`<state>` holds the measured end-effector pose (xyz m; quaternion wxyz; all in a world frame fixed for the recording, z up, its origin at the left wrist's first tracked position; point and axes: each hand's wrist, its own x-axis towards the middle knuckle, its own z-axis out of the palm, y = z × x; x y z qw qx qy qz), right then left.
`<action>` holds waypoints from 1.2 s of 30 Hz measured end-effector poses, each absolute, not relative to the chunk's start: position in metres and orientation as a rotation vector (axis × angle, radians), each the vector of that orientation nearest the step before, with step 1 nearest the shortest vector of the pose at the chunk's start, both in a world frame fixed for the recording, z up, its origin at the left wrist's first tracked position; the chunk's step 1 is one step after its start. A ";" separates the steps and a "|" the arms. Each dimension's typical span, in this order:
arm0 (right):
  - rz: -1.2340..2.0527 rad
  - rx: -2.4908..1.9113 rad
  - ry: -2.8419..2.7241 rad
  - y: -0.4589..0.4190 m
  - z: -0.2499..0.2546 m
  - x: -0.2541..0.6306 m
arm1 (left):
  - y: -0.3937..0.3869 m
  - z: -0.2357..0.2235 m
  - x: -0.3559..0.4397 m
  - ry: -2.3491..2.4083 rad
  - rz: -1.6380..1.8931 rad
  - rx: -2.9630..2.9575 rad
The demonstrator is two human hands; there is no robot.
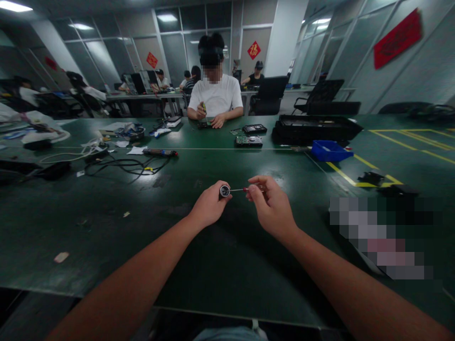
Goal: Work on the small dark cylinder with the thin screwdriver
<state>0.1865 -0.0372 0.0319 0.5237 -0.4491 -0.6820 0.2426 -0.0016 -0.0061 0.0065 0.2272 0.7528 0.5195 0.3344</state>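
My left hand is closed around a small round metal part, held up above the green table. My right hand pinches a thin screwdriver with a red handle, its tip pointing left into the round part. Both hands hover near the table's middle, close together.
A person in a white shirt sits across the table, working with a tool. Hard drives, a black tray, a blue bin, black cables and another screwdriver lie on the far half. A blurred patch lies at right.
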 end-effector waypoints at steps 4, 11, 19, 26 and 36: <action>0.966 -0.947 -1.255 -0.025 0.022 0.183 | -0.005 0.007 -0.002 1.432 0.939 2.091; 1.282 -1.005 -0.915 -0.008 0.015 0.191 | 0.000 0.000 -0.006 1.475 0.831 2.169; 0.937 -1.016 -1.192 -0.013 0.013 0.187 | -0.002 0.001 -0.004 1.447 0.826 2.139; 0.772 -1.056 -1.434 -0.027 0.027 0.185 | -0.004 0.005 -0.002 1.440 0.851 2.113; 0.432 -1.111 -1.777 -0.037 0.035 0.189 | -0.003 0.002 -0.002 1.430 0.868 2.109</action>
